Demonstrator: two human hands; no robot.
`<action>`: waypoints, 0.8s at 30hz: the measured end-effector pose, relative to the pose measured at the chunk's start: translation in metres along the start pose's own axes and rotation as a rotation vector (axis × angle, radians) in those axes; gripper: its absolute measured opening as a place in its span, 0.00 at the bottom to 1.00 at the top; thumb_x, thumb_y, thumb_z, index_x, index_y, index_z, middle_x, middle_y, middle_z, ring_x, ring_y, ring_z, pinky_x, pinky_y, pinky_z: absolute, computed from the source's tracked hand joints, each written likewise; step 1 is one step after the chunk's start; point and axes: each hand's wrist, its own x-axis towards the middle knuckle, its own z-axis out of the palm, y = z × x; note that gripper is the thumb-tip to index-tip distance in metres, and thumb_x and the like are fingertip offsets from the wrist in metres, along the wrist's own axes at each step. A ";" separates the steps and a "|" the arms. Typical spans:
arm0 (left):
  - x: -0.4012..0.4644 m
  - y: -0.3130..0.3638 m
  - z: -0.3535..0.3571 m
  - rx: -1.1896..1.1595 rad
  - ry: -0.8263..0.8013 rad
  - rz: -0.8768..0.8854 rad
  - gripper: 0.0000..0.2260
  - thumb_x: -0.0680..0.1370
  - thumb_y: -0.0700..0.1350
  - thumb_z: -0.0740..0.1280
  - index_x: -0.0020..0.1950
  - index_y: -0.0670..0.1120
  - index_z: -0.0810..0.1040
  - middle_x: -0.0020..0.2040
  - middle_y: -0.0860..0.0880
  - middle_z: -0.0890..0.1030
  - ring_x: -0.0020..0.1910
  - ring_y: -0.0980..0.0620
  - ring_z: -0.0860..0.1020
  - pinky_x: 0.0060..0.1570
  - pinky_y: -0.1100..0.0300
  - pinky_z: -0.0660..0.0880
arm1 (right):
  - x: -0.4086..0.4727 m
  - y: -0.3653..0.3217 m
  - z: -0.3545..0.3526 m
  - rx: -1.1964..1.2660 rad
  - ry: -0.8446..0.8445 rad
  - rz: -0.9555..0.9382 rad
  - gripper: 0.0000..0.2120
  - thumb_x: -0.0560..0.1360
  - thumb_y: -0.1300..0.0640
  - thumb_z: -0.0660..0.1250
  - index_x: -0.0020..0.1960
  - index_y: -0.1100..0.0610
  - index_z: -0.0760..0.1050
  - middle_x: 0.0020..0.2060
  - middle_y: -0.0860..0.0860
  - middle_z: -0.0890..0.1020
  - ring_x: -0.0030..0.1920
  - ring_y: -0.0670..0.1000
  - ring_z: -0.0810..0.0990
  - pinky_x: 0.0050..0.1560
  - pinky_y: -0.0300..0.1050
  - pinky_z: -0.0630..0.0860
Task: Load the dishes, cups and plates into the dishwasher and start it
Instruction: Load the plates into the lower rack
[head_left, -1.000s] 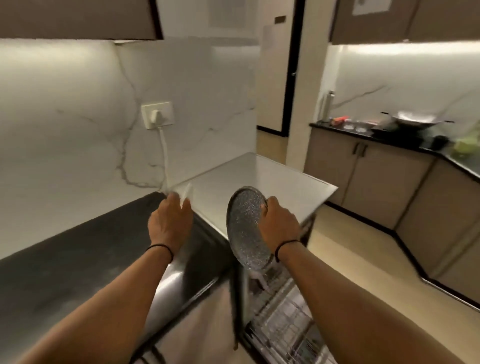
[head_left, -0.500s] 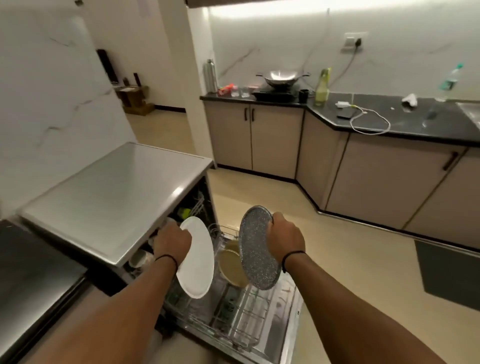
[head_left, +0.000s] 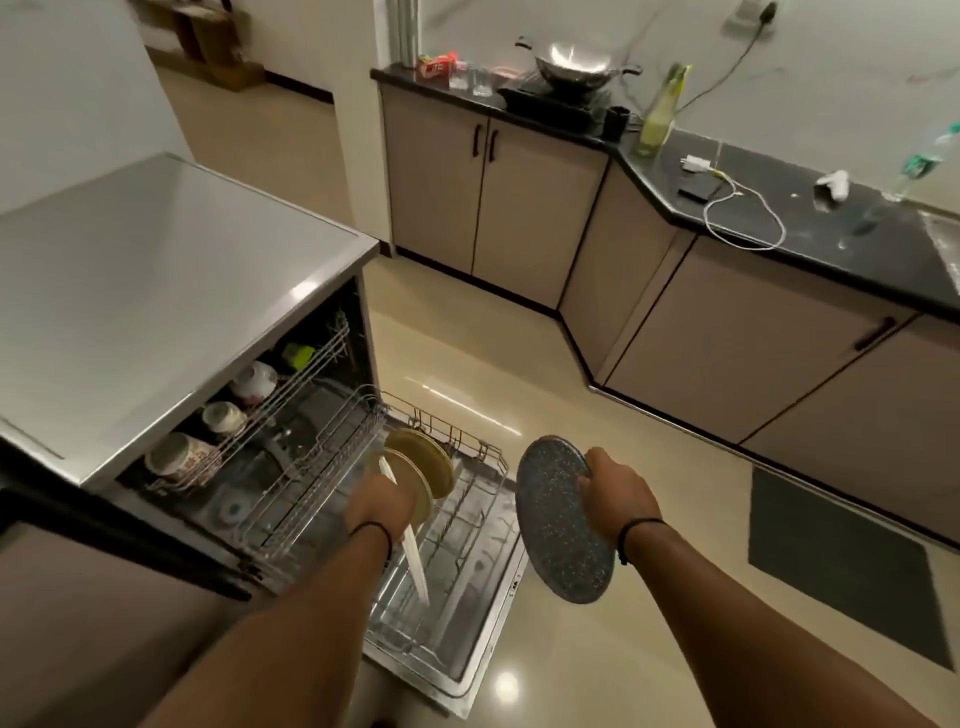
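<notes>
The dishwasher (head_left: 171, 291) stands open with its lower rack (head_left: 462, 525) pulled out over the door. My left hand (head_left: 378, 506) grips a white plate (head_left: 415, 566) edge-on, low inside the lower rack, just in front of two upright tan plates (head_left: 431, 470). My right hand (head_left: 618, 493) holds a speckled grey plate (head_left: 561, 525) by its rim, upright, above the floor to the right of the rack. Several cups (head_left: 179, 457) lie in the upper rack (head_left: 270, 410).
Beige floor lies to the right of the open door (head_left: 467, 670), with a dark mat (head_left: 847, 566) further right. A black counter (head_left: 789, 208) over cabinets runs along the back, carrying a wok (head_left: 574, 60), bottle, glasses and a charger cable.
The view has dropped toward the dishwasher. My left hand lowered the white plate into the lower rack and turned it edge-on. My right hand kept the speckled plate beside the rack.
</notes>
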 end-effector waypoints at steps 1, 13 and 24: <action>0.004 -0.001 0.008 0.020 -0.015 -0.024 0.10 0.76 0.48 0.64 0.46 0.42 0.77 0.41 0.42 0.83 0.39 0.42 0.83 0.41 0.48 0.82 | 0.011 0.000 -0.001 -0.004 -0.028 -0.036 0.05 0.81 0.54 0.56 0.54 0.53 0.68 0.47 0.56 0.81 0.44 0.58 0.79 0.45 0.50 0.77; -0.022 0.037 0.078 -0.143 0.174 -0.454 0.14 0.77 0.46 0.64 0.53 0.35 0.80 0.51 0.38 0.82 0.52 0.38 0.81 0.50 0.53 0.78 | 0.138 0.013 0.035 -0.102 -0.421 -0.516 0.15 0.77 0.57 0.61 0.63 0.56 0.70 0.56 0.57 0.80 0.55 0.57 0.79 0.53 0.48 0.75; 0.004 0.026 0.098 -0.340 0.449 -0.498 0.08 0.77 0.44 0.61 0.47 0.38 0.72 0.48 0.37 0.79 0.48 0.38 0.78 0.39 0.55 0.70 | 0.172 -0.072 0.091 -0.152 -0.504 -0.700 0.16 0.76 0.57 0.60 0.62 0.56 0.66 0.48 0.57 0.81 0.46 0.59 0.80 0.48 0.52 0.78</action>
